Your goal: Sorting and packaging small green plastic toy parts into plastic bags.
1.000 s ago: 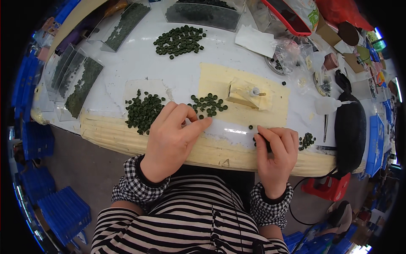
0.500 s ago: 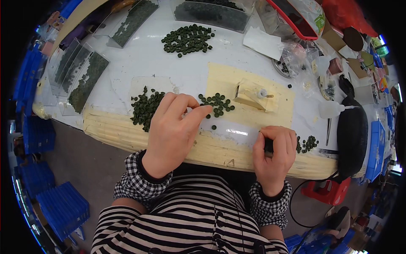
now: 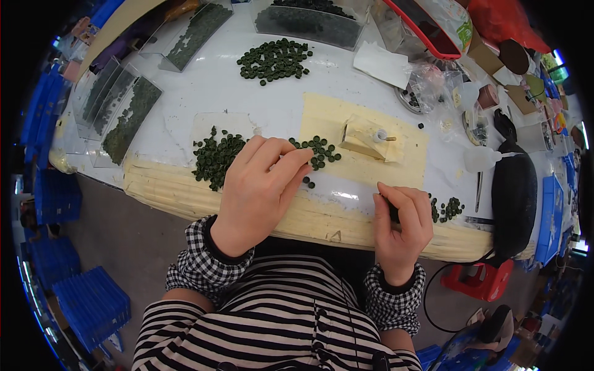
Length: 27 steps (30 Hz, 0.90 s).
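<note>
My left hand [image 3: 260, 191] is bent over the table at the right edge of a heap of small dark green round pieces [image 3: 213, 162]. Its fingertips hang at a looser cluster of ridged green pieces [image 3: 320, 148], with a few single ones by the thumb. The fingers are curled together, and what they hold, if anything, is hidden. My right hand [image 3: 403, 232] rests near the table's front edge with thumb and forefinger bent close together. Whatever lies between those tips is too small to tell. A small group of green pieces [image 3: 448, 209] lies just right of it.
A yellow-wrapped block [image 3: 365, 139] with a peg stands on yellow paper [image 3: 322, 111]. Another green pile [image 3: 275, 60] lies farther back. Clear trays [image 3: 309, 28] line the far side. A red-edged phone [image 3: 447, 49], a white bottle [image 3: 481, 159] and a black pouch [image 3: 513, 198] stand right.
My left forefinger has stretched slightly over the loose cluster, and a single piece beside the thumb shifted a little. My right thumb and forefinger have parted slightly. The view tilted a little.
</note>
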Motion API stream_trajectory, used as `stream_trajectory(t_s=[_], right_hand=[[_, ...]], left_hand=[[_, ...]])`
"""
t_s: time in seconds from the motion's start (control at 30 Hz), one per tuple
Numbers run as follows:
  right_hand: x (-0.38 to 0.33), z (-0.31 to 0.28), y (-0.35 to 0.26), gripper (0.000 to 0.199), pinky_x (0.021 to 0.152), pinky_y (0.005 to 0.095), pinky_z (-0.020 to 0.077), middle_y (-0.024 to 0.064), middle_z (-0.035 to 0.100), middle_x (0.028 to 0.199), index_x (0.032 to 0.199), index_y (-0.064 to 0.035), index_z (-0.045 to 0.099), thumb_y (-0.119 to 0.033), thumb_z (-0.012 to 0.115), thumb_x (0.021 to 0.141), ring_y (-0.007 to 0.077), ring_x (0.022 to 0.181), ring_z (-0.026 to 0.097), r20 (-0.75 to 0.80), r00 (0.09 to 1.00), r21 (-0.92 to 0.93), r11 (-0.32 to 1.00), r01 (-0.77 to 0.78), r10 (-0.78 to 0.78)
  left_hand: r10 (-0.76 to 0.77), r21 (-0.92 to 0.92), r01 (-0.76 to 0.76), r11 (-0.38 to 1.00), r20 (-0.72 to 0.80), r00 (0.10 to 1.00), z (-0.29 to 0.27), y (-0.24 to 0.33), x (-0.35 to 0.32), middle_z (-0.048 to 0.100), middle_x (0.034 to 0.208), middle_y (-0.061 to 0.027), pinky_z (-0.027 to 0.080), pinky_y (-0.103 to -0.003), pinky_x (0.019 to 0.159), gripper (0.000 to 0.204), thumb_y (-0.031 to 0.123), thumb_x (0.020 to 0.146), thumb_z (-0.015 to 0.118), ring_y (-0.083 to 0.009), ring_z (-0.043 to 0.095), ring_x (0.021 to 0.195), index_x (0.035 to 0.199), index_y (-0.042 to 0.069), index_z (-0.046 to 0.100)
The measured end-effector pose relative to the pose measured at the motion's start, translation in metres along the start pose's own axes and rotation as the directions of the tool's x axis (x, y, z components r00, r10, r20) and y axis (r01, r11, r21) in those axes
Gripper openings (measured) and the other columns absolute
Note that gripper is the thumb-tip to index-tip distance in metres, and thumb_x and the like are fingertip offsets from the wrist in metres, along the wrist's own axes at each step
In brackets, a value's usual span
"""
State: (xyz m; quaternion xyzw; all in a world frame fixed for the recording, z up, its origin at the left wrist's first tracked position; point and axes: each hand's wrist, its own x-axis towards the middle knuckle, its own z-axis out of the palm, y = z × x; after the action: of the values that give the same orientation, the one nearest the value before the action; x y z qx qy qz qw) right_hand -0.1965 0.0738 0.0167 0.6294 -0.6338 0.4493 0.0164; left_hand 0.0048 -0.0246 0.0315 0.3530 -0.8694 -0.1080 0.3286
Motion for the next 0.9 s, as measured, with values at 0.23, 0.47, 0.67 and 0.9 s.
stream_trajectory(t_s=[0.23, 0.47, 0.67, 0.9], right_hand=[[0.001, 0.001, 0.0, 0.022, 0.067, 0.0339, 0.0465, 0.0091, 0.065, 0.08, 0.093, -0.001, 0.07, 0.005, 0.075, 0.073, 0.0256, 0.074, 0.059, 0.001, 1.0, 0.027, 0.999, 0.023, -0.023], [0.002, 0.001, -0.001, 0.021, 0.067, 0.0344, 0.0467, 0.0088, 0.065, 0.08, 0.092, -0.0012, 0.07, 0.006, 0.074, 0.073, 0.0258, 0.075, 0.06, 0.043, 0.997, 0.01, 0.998, 0.061, -0.062], [0.0, 0.0, 0.0, 0.021, 0.068, 0.0347, 0.0468, 0.0091, 0.065, 0.081, 0.092, -0.0016, 0.071, 0.005, 0.074, 0.072, 0.0259, 0.075, 0.06, 0.051, 0.997, 0.033, 0.997, 0.064, -0.065], [-0.001, 0.0, 0.0, 0.021, 0.068, 0.0348, 0.0467, 0.0093, 0.065, 0.081, 0.092, -0.0012, 0.07, 0.005, 0.074, 0.072, 0.026, 0.075, 0.059, 0.059, 0.995, 0.044, 0.996, 0.079, -0.081]], left_hand=[[-0.217, -0.068, 0.233, 0.97, 0.178, 0.96, -0.007, 0.017, -0.009, 0.053, 0.122, -0.0165, 0.049, -0.034, 0.074, 0.075, 0.022, 0.071, 0.084, -0.0242, 0.054, 0.08, 0.137, 0.009, 0.051], [-0.174, 0.05, 0.169, 0.984, 0.128, 0.976, 0.006, 0.013, -0.004, 0.055, 0.12, -0.0181, 0.05, -0.038, 0.085, 0.064, 0.021, 0.08, 0.077, -0.0332, 0.057, 0.102, 0.134, 0.0, 0.05], [-0.192, 0.02, 0.191, 0.981, 0.029, 0.981, 0.014, 0.007, 0.004, 0.058, 0.102, -0.0134, 0.05, -0.037, 0.076, 0.037, 0.014, 0.083, 0.073, -0.0292, 0.06, 0.087, 0.115, -0.001, 0.062], [-0.105, -0.019, 0.107, 0.994, 0.11, 0.988, 0.008, -0.016, 0.026, 0.058, 0.094, -0.0128, 0.051, -0.035, 0.069, 0.025, 0.008, 0.084, 0.07, -0.0289, 0.062, 0.077, 0.106, -0.001, 0.064]])
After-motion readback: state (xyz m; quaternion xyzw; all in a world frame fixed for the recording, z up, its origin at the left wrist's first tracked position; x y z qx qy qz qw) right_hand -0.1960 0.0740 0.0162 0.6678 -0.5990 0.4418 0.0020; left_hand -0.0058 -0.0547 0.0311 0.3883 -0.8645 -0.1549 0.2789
